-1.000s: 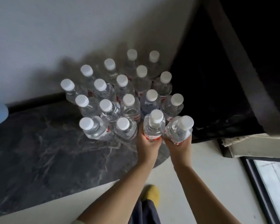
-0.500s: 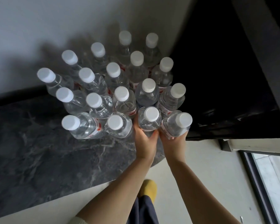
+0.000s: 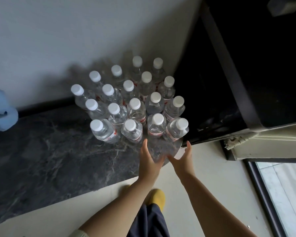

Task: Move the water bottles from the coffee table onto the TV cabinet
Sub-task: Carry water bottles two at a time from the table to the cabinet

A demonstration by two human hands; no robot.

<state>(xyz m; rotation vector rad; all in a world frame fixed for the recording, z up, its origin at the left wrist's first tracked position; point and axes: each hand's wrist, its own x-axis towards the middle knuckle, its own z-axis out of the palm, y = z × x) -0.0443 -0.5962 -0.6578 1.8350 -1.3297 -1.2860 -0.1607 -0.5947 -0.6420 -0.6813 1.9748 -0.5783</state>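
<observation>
Several clear water bottles with white caps stand packed together on the dark marble top of the TV cabinet (image 3: 41,151), near its right end. The two nearest on the right are one bottle (image 3: 156,126) and a slightly tilted bottle (image 3: 176,130) at the cabinet's rounded corner. My left hand (image 3: 149,161) hovers just in front of them with straight fingers, holding nothing. My right hand (image 3: 182,159) is beside it, fingers spread, also empty and apart from the bottles.
A grey wall rises behind the bottles. A black TV screen (image 3: 246,74) stands to the right of them. A light blue object (image 3: 0,110) sits at the cabinet's left. Pale floor, my yellow slipper (image 3: 156,198) and a window frame lie below.
Both hands have let go of the two front right bottles and drawn back toward me. Those bottles now stand on the cabinet with the others.
</observation>
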